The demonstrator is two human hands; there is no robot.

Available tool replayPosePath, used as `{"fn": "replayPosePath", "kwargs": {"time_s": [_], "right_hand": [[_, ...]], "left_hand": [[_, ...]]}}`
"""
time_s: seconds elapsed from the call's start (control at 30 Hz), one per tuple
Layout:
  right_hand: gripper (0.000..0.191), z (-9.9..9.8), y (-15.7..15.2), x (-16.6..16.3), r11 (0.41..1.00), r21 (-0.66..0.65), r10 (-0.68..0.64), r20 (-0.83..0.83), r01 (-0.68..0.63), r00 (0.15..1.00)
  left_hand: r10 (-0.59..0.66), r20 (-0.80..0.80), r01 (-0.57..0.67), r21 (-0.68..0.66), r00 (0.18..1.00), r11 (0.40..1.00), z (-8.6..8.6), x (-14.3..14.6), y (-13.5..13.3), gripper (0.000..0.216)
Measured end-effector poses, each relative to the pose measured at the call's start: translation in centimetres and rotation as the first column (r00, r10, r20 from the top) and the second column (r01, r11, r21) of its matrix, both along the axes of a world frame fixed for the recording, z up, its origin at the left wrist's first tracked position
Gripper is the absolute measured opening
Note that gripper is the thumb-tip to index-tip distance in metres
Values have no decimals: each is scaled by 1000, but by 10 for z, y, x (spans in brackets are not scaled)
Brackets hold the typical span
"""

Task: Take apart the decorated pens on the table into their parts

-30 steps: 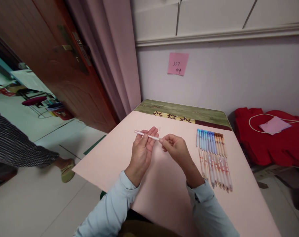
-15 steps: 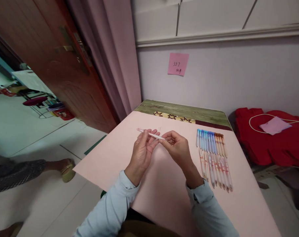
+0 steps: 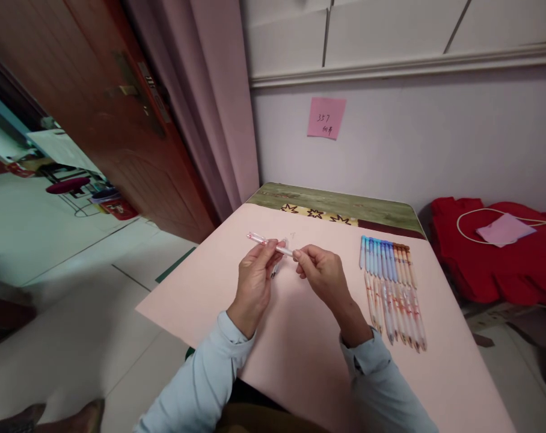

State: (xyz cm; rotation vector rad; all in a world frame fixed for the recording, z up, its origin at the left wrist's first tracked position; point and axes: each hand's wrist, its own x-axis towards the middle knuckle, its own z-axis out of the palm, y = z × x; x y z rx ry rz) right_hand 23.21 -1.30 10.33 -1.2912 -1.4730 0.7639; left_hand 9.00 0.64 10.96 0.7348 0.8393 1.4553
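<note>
A slim pale pen (image 3: 257,239) with a clear, pink-marked end is held between both hands above the table. My left hand (image 3: 252,282) pinches its middle between thumb and fingers. At the other end, my right hand (image 3: 326,275) grips the pen's tip with thumb and forefinger. Just past my left fingers a thin piece with a dark tip (image 3: 273,272) shows, partly hidden; whether it is held or lies on the table I cannot tell. To the right lie a row of blue and brown pens (image 3: 381,260) and, nearer me, a row of clear, pale pens (image 3: 401,313).
A pale pink sheet (image 3: 192,282) covers the table, its green wooden back edge (image 3: 376,208) showing. A pink note (image 3: 326,118) sticks to the wall. At right is a red cloth (image 3: 471,264) with a white cord; at left, a wooden door (image 3: 133,138). A person's shoes appear lower left.
My left fingers have curled from a spread palm into a closer pinch on the pen. My right fingers have gathered at its tip. The person at left has stepped toward the lower edge.
</note>
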Motion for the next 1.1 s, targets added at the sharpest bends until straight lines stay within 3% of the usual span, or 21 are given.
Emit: {"fn": "replayPosePath", "kwargs": {"time_s": [0.27,0.47,0.67,0.77,0.87,0.97,1.1], "right_hand": [[27,-3,1,-2,996,-46,70,-34,-72,997],[19,-2,-5,-11,1000,5,15,69,-16,998],[23,-6,-18,-22,995,-72,72,93,-65,993],[19,-16,-31,-30,998,-55,2,294,15,956],[20,-31,-46,-37,982,-104,-107,365,155,925],[28,-47,-59,-35,946,-168,-200,374,278,906],[19,-61,-75,-6,863,-205,-320,483,461,815]], "left_hand": [[73,-55,-72,13,996,997,-2,-4,4,23],[9,-74,-9,0,997,1000,-2,-15,2,25],[5,-190,9,71,982,997,-8,-28,-3,22],[-56,-292,71,43,955,997,-21,-28,-4,24],[-167,-353,168,-26,921,985,-40,-21,-5,27],[-289,-417,277,-90,862,957,-58,-11,-7,30],[-420,-524,394,-167,741,904,-72,-10,-7,40]]}}
